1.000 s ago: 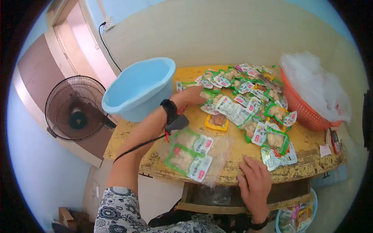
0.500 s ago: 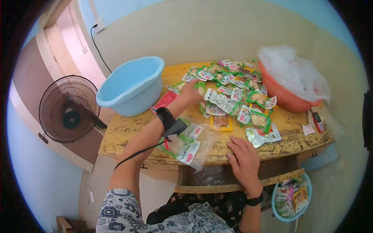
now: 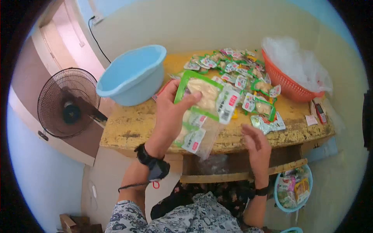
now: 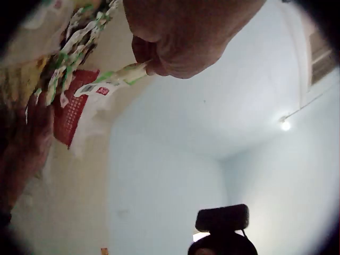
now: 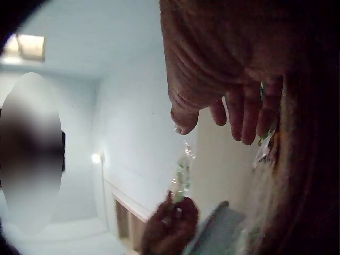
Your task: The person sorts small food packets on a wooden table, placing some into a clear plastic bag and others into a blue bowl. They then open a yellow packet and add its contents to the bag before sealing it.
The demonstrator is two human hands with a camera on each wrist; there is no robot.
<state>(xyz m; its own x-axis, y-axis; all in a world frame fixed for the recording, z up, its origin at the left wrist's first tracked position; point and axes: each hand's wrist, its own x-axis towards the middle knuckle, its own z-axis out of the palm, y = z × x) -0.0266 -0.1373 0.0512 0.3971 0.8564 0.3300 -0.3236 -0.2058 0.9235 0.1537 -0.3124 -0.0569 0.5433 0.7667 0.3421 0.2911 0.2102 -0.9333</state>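
Note:
My left hand (image 3: pixel 171 112) pinches a sealed food packet (image 3: pixel 206 97) with a green border, pale food inside and a white label end, thumb across its front. In the left wrist view the same packet (image 4: pixel 114 85) shows edge-on below the fingers. Beneath it on the table lies a clear plastic bag (image 3: pixel 211 136) with similar green packets (image 3: pixel 193 140) in it, partly hidden by the hand. My right hand (image 3: pixel 258 149) is raised at the table's front edge, holding nothing. Its fingers (image 5: pixel 247 117) extend loosely in the right wrist view.
A heap of packets (image 3: pixel 241 73) covers the back of the yellow table (image 3: pixel 124 128). A blue basin (image 3: pixel 130 79) stands left, a red basket (image 3: pixel 285 79) with plastic bags right. Below are an open drawer (image 3: pixel 241 175) and a blue-rimmed bin (image 3: pixel 278 202). A phone (image 3: pixel 320 113) lies far right.
My left hand has drawn back from the heap towards me and now holds up a green-bordered packet. The right hand has lifted from its rest at the table edge.

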